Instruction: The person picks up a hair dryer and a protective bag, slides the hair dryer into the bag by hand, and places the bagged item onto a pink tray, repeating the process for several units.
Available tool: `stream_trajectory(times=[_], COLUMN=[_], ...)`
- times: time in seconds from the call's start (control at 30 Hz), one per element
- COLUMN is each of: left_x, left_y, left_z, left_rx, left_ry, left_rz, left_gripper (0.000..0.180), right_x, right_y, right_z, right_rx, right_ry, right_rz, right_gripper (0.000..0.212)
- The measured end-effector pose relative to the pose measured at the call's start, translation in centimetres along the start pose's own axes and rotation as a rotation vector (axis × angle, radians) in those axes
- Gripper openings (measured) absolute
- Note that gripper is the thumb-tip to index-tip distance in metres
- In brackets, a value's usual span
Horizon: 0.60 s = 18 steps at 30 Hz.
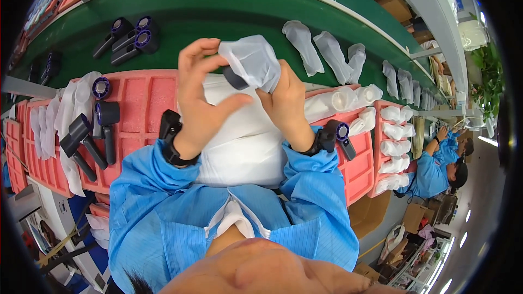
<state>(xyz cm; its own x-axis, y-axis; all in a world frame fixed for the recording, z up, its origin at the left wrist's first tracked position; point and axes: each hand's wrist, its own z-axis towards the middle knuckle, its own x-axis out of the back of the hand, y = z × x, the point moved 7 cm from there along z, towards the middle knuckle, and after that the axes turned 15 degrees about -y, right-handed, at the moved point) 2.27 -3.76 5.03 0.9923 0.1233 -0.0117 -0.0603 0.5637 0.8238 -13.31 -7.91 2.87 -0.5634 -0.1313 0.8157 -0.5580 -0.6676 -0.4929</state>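
Note:
In front of my chest is a translucent white bag (253, 60) with a dark hair-dryer-like device (235, 79) partly inside, its dark end showing at the bag's lower left. My right hand (286, 100) grips the bag from the right, its fingers closed on it. At the bag's left edge, my left hand (204, 87) is spread, with fingertips touching the film and the thumb held apart. Below both hands lies a pile of white bags (237, 149). Whatever part of the device sits deeper in the bag is hidden.
Pink compartment trays (139, 103) flank me, holding bare dark devices (107, 113) at left and bagged ones (395, 147) at right. Beyond, a green conveyor (196, 16) carries bare devices (143, 38) and bagged ones (332, 54). Co-workers in blue (433, 169) sit further right.

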Motion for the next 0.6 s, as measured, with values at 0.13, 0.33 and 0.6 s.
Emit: stream_trajectory(times=[0.13,0.33,0.6], left_x=[-0.6,0.7,1.6], left_y=[1.9,2.9,-5.7], left_z=[-0.2,-0.3,0.7], left_rx=[-0.213,-0.177,0.239], left_ry=[-0.087,-0.097,-0.078], left_rz=[0.326,0.585,0.353], left_gripper=[0.034,0.023,0.019], right_x=[0.0,0.7,-2.6], right_y=[-1.2,-0.5,9.5], right_z=[-0.2,-0.4,3.4], right_rx=[0.027,-0.218,-0.352], right_ry=[0.083,-0.061,-0.386], right_rz=[-0.067,0.296,0.309], right_gripper=[0.047,0.04,0.041])
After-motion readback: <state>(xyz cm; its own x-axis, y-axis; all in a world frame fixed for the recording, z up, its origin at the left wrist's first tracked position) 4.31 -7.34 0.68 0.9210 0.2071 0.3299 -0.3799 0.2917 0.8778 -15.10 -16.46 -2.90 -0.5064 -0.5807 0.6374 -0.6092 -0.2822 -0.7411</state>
